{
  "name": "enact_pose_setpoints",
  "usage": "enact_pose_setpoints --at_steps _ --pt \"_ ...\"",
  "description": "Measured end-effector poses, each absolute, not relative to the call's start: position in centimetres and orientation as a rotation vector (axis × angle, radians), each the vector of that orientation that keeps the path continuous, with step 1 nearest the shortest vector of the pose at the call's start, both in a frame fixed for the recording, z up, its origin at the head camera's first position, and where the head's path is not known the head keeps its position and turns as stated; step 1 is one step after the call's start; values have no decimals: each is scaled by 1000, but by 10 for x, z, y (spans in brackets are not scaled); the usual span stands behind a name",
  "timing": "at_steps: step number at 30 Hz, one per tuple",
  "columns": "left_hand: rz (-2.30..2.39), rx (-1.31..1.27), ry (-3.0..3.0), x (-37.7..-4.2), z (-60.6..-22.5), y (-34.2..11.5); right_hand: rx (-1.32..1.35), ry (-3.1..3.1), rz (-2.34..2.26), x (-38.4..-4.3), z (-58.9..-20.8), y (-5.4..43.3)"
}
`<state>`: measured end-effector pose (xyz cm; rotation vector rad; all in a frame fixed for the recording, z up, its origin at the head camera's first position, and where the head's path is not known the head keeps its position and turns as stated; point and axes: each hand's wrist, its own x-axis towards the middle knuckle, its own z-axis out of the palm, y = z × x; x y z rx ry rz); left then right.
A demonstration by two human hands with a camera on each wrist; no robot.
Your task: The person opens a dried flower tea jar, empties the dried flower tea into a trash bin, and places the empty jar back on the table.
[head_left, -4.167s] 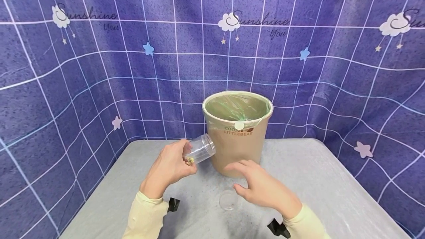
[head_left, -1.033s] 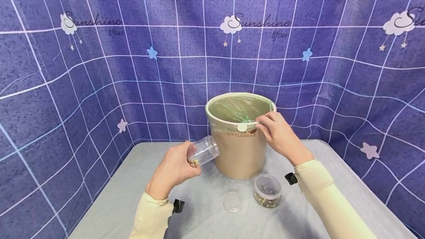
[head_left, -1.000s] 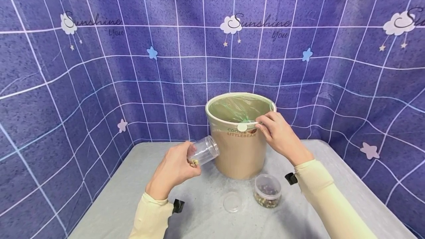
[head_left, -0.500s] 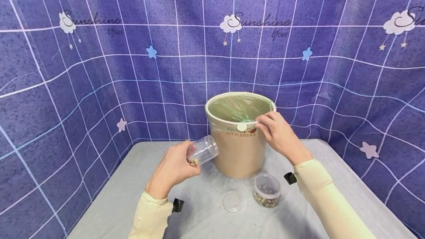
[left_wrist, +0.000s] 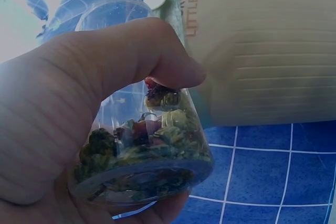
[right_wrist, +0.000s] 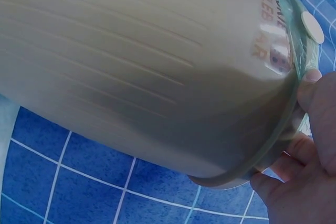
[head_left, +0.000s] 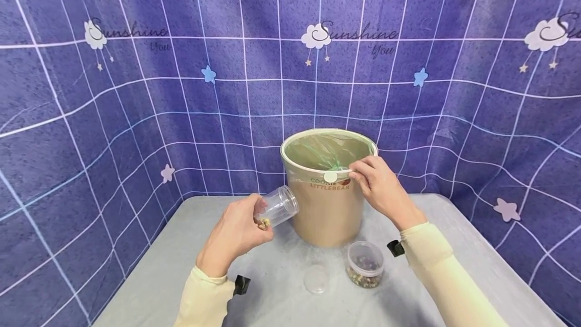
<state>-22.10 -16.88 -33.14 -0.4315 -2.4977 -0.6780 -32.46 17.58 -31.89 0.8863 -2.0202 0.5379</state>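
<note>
We are finding the clear jar [head_left: 279,206] tilting beside the bin, its mouth facing the wall; whether they are touching, we are not able to tell. Dried bits [left_wrist: 173,135] are gathering at its base. The left hand's [head_left: 238,231] fingers are clamping round it; the right hand's [head_left: 386,188] are pinching the rim of the bin [head_left: 324,213], which is wearing a green liner [head_left: 310,148]. A tub [head_left: 365,272] is also holding bits. We are counting one bin, one jar, one tub, one clear lid [head_left: 316,279] — the last two lying on the table [head_left: 181,251].
</note>
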Motion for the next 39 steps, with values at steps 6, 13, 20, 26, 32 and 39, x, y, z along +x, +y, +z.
enact_pose_setpoints --at_steps 6,13,20,26,32,39 --pt "-679 -414 -2500 -221 -330 -168 887 -2014 528 -325 -321 177" --pt "-668 -442 -2455 -225 -317 -167 887 -2015 528 -324 -319 176" --pt "-665 -452 -2420 -228 -297 -163 882 -2009 514 -324 -320 177" --pt "-644 -441 -2393 -235 -281 -158 895 -2006 517 -325 -321 175" --pt "-633 -431 -2396 -245 -263 -155 895 -1997 514 -324 -320 175" --pt "-610 -450 -2397 -257 -239 -152 907 -1993 515 -324 -320 173"
